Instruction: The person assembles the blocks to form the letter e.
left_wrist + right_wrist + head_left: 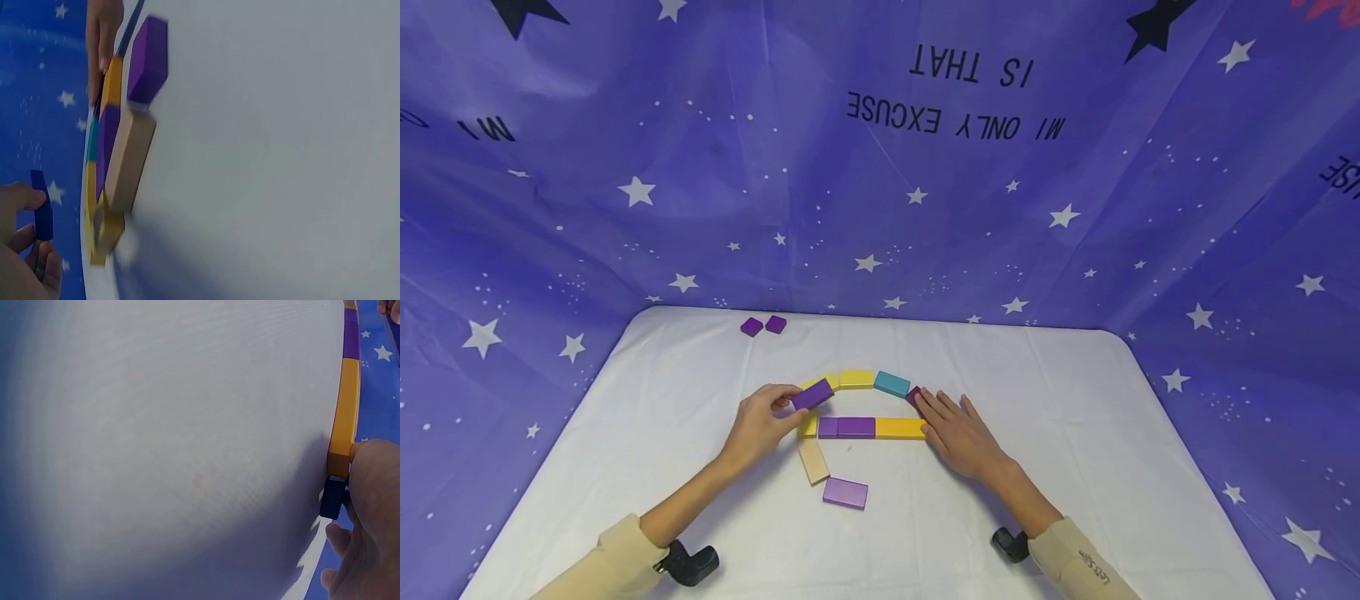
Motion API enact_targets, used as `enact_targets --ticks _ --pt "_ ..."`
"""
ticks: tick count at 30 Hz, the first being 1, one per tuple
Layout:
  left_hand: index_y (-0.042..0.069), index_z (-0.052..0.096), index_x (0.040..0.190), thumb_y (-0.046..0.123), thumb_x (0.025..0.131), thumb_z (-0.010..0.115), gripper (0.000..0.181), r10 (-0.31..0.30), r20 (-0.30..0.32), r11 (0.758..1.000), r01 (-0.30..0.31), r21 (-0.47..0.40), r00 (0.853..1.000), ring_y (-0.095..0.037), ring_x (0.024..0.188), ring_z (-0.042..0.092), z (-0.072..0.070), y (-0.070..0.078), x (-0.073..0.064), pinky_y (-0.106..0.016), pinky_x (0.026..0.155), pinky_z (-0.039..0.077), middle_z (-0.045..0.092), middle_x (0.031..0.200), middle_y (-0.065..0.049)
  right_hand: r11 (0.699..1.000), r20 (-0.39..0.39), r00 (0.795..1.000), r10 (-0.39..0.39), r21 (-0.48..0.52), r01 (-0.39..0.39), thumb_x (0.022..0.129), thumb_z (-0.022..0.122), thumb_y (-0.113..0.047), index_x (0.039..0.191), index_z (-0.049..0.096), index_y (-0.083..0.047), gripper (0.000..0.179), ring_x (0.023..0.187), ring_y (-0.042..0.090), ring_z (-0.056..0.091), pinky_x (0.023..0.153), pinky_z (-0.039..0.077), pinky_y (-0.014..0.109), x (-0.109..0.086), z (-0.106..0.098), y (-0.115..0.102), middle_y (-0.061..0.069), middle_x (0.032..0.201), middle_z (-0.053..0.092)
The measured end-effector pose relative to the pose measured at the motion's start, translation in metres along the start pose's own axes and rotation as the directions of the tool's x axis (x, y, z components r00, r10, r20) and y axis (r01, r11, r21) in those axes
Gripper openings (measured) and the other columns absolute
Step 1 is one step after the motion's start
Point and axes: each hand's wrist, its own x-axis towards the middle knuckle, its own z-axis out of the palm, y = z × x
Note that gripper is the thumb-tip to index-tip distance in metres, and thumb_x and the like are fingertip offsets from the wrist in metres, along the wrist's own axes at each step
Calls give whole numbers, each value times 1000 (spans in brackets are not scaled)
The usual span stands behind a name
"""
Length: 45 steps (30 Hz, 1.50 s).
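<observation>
Between thumb and fingers, my left hand [760, 422] pinches a purple block [813, 394], raised over the left end of a curved line of blocks. That curve has a yellow block [856, 380], a teal block [892, 383] and a dark purple block [913, 395] partly under my right hand [964, 437]. The right hand's fingers lie extended over the curve's right side, its thumb at the end of an orange block [898, 428]. A dark blue block [334, 497] shows beside that end in the right wrist view. Purple blocks [856, 427] continue the straight middle row leftward.
A plain wooden block [813, 462] and a light purple block [846, 492] lie at the lower left of the curve. Two small purple blocks [777, 324] sit near the back edge of the white table [1037, 367]. A starry purple cloth [865, 208] hangs behind.
</observation>
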Motion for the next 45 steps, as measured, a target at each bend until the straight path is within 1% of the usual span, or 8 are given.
enact_targets --ticks 7,10,16,19,23,27,34,45 --pt "1 73 107 3 79 83 30 91 87 994 -86 -67 992 -22 86 64 24 26 -21 -38 78 56 66 96 -3 1000 -9 1000 1 3 -1 106 46 -38 157 33 -15 57 145 31 30 115 17 60 0 2 1 3 160 32" --pt "1 72 108 2 79 83 31 108 133 991 -96 -91 985 -20 88 64 33 34 -30 -34 78 56 65 97 -3 1000 -5 1000 4 7 -4 106 46 -38 157 33 -15 57 145 31 29 116 16 60 -1 2 1 3 160 32" --pt "3 72 106 6 79 83 29 121 201 991 -105 -89 972 -19 85 61 52 45 -47 -31 76 54 65 97 1 1000 11 1000 9 8 -9 106 46 -37 157 33 -14 57 146 32 27 116 14 59 -1 0 2 3 160 31" --pt "3 72 106 8 80 83 28 154 223 985 -132 -108 963 -19 84 61 61 48 -55 -31 74 55 66 98 0 1000 10 1000 9 11 -9 106 46 -37 157 33 -15 57 146 32 26 116 13 59 -1 0 1 3 160 31" --pt "3 72 106 8 81 83 28 188 241 979 -162 -122 952 -16 83 61 72 50 -62 -27 72 54 66 99 0 1000 3 1000 13 5 -13 106 45 -37 157 32 -16 57 146 32 27 116 15 60 -1 1 2 2 160 31" --pt "5 72 107 11 82 82 28 192 255 980 -171 -103 948 -12 88 59 79 51 -66 -25 75 52 67 101 1 1000 -6 1000 11 0 -11 106 45 -38 157 33 -16 57 146 33 27 116 15 60 -1 2 3 2 160 32" --pt "8 73 107 16 82 83 28 201 251 979 -199 -31 947 -11 94 57 86 49 -71 -27 80 51 68 102 3 1000 7 1000 16 10 -16 106 45 -39 158 31 -18 58 147 32 24 117 13 59 -1 1 2 2 161 30" --pt "10 73 107 17 81 83 29 210 244 976 -217 1 947 -11 92 56 91 48 -72 -26 77 49 67 101 5 1000 21 1000 19 6 -19 106 44 -40 158 30 -17 58 148 33 21 117 13 59 0 0 2 3 161 28"
